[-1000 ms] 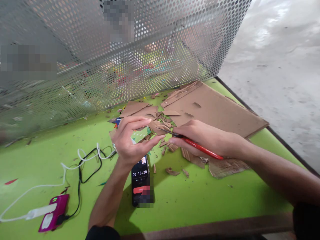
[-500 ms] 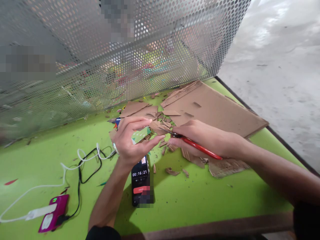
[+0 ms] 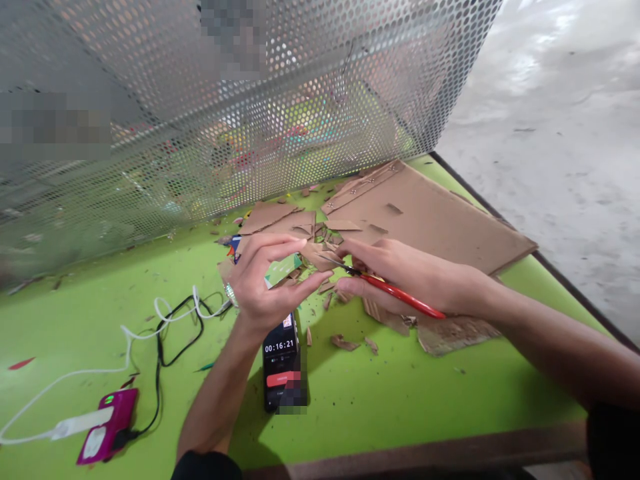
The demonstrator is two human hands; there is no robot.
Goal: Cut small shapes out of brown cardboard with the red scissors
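My left hand [image 3: 263,277] holds a small piece of brown cardboard [image 3: 314,253] by its edges, between the thumb and the fingertips. My right hand [image 3: 410,273] is closed around red-handled scissors [image 3: 395,291], with one long red handle showing below the fingers. Their thin metal blades point left and meet the cardboard piece. The fingers partly hide the other handle. Cardboard scraps [image 3: 345,342] lie under and around both hands. Just below the left hand is a phone [image 3: 281,363] showing a timer.
A large cardboard sheet [image 3: 425,227] lies at the right of the green table [image 3: 400,407]. Smaller cardboard pieces [image 3: 270,217] are behind my hands. A perforated metal panel [image 3: 300,147] rises at the back. At left are a magenta power bank [image 3: 117,417] and tangled cables [image 3: 159,333].
The scissors' blades have shifted slightly on the cardboard piece and show more clearly. My right index finger has moved a little to the left. My left hand stays nearly still.
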